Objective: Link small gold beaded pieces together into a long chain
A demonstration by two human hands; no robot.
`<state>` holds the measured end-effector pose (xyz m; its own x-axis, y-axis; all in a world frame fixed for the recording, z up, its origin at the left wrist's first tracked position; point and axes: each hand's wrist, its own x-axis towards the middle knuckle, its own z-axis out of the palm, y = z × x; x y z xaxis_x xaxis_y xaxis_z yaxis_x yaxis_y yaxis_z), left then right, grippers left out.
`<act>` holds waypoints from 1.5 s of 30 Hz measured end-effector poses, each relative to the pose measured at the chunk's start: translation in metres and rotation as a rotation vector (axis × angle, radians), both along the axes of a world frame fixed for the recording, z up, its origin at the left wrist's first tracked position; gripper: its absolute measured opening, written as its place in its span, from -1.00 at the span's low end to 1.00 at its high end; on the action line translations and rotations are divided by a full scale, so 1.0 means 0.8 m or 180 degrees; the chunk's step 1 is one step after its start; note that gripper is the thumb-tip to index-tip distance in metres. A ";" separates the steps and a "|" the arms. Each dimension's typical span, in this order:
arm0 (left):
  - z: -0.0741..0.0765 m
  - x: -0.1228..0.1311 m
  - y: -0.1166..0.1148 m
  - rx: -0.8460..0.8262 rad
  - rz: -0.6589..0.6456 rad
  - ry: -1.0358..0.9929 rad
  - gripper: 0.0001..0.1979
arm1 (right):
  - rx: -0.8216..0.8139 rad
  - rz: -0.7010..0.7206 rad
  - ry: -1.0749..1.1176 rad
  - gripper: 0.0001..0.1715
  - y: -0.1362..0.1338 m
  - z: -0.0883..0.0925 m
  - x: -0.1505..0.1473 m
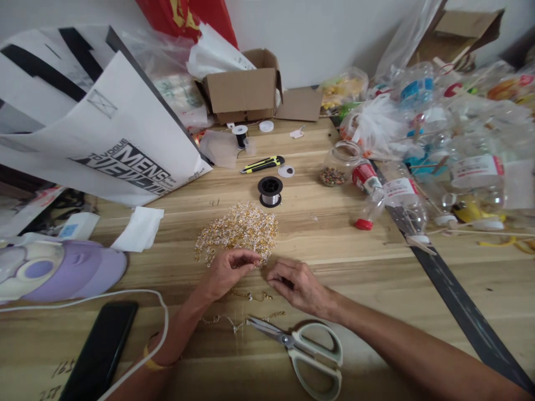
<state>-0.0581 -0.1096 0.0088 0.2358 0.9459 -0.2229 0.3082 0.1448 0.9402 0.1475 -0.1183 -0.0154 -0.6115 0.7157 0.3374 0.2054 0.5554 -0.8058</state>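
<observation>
My left hand [231, 271] is at the near edge of a pile of gold and clear beads [238, 229], its thumb and fingertips pinched together. Whatever lies between those fingertips is too small to name. Just to the right, my right hand [298, 285] has its fingers curled in a pinch, and its contents are hidden too. The two hands are a short gap apart. Below them lie a short gold chain [261, 297] and a longer chain with clear beads [225, 318]. Scissors with pale handles [295, 342] rest partly spread, their tips near the longer chain.
A black spool of wire [270, 192], a yellow-black utility knife [262, 164] and a jar of beads [334, 167] stand beyond the pile. Plastic bottles [472, 167] crowd the right. A phone [100, 351], white cable [165, 312] and paper bag [125, 145] are at left.
</observation>
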 end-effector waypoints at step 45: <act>0.003 0.007 -0.004 0.0319 -0.0146 0.0310 -0.94 | -0.0220 -0.0159 0.0246 -0.89 0.001 0.000 0.001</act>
<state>-0.0524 -0.1132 0.0112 0.2611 0.9533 -0.1517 0.4027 0.0353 0.9146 0.1483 -0.1177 -0.0156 -0.5486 0.7679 0.3308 0.1673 0.4884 -0.8564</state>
